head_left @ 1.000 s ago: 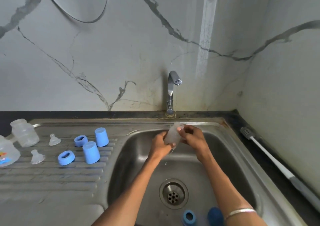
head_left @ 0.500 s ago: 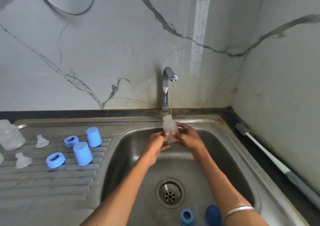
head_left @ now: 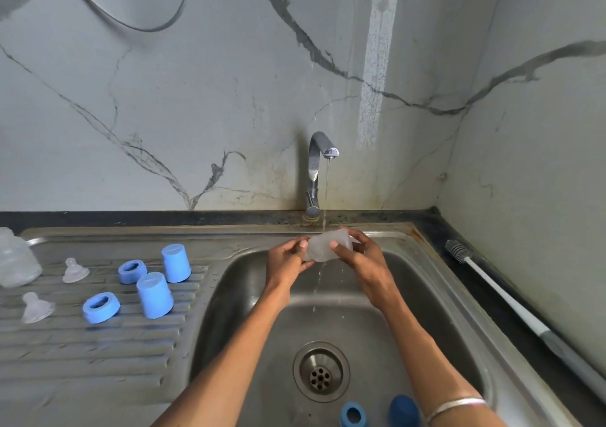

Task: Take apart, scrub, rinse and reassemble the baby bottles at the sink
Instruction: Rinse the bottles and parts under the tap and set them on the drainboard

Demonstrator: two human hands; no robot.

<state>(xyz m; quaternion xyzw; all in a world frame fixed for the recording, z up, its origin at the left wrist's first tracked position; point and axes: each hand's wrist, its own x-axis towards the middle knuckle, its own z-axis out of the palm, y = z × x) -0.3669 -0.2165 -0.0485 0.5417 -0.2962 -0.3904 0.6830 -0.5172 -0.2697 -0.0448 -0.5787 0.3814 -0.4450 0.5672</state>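
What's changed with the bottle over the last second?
The bottle, upright under the tap half a second ago, now lies tipped sideways in the stream, water dripping off it. The left hand and right hand kept hold of it throughout. The parts on the drainboard and the brush stayed put.

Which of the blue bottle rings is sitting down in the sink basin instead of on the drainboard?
The blue ring at the basin's near edge, beside the dark blue cap. The other two rings lie on the ribbed drainboard to the left.
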